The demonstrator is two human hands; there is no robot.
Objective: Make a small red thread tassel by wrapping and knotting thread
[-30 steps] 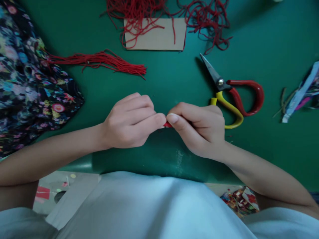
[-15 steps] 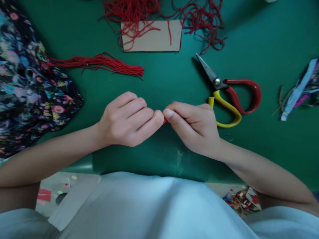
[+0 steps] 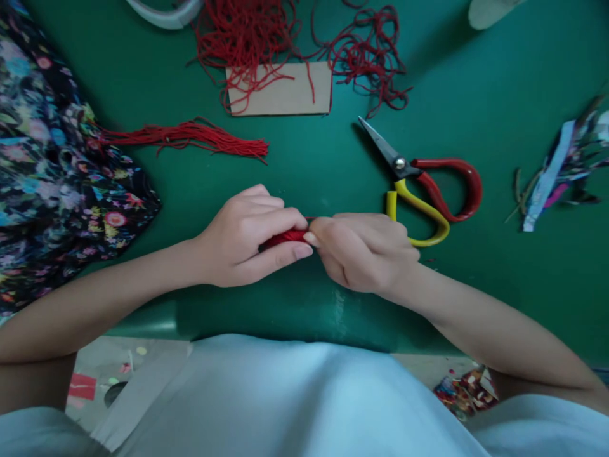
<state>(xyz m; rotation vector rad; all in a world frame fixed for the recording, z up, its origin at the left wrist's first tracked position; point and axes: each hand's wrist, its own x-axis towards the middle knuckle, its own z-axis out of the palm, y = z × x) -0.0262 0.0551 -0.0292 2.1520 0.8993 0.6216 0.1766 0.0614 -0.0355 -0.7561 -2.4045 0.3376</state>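
A small bundle of red cord [image 3: 288, 237] lies between the thumb and fingers of my left hand [image 3: 252, 236], which are closed round it. My right hand [image 3: 364, 249] touches the left fingertips and pinches the right end of the red cord; its other fingers are curled in. Scissors [image 3: 399, 164] with one red and one yellow handle lie partly open on the green table, just beyond my right hand. A red cord tassel [image 3: 190, 136] lies beyond my left hand.
Tangled red cords [image 3: 252, 32] lie over a piece of cardboard [image 3: 280, 95] at the far side. Floral cloth [image 3: 57, 165] covers the left. Fabric scraps [image 3: 547, 181] lie at the right. A white curved object [image 3: 169, 16] shows at the top.
My left hand has turned so that its thumb and the red bundle now show. My right hand has rolled over at the cord's end. The view has shifted slightly, showing more of the table's far side.
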